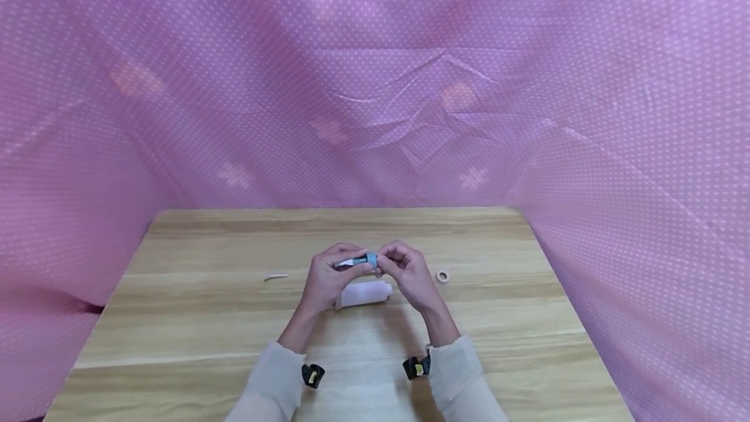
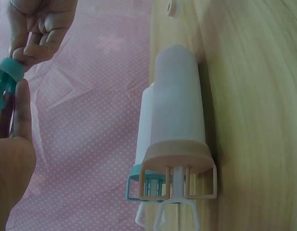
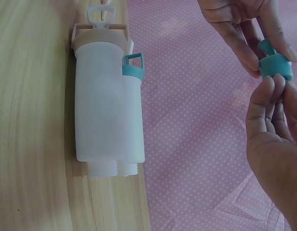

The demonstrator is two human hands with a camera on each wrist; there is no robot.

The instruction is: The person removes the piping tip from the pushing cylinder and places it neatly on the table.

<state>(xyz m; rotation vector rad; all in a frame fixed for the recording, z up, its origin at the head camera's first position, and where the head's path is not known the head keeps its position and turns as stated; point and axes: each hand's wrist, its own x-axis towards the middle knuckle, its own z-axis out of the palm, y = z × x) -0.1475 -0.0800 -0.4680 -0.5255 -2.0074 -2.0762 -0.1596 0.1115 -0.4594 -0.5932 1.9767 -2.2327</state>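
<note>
Above the table, my left hand [image 1: 329,277] holds a small teal nozzle cap [image 3: 275,66] between thumb and fingers. A narrow spout sticks out of one side of the cap, seen in both wrist views. My right hand [image 1: 408,273] pinches the opposite side of it with its fingertips, which hide that edge. Below the hands lies a large white press tube [image 1: 364,294] with a beige collar [image 2: 178,156] and a white loop handle. Alongside it is a slimmer white tube [image 3: 134,120] with a teal collar [image 3: 133,71]; both show threaded ends in the right wrist view.
To the right of my right hand, a small cream ring [image 1: 443,276] lies on the wooden table [image 1: 193,331]. A thin white stick-like piece [image 1: 276,277] lies left of my left hand. Pink dotted cloth [image 1: 375,116] hangs behind and along both sides.
</note>
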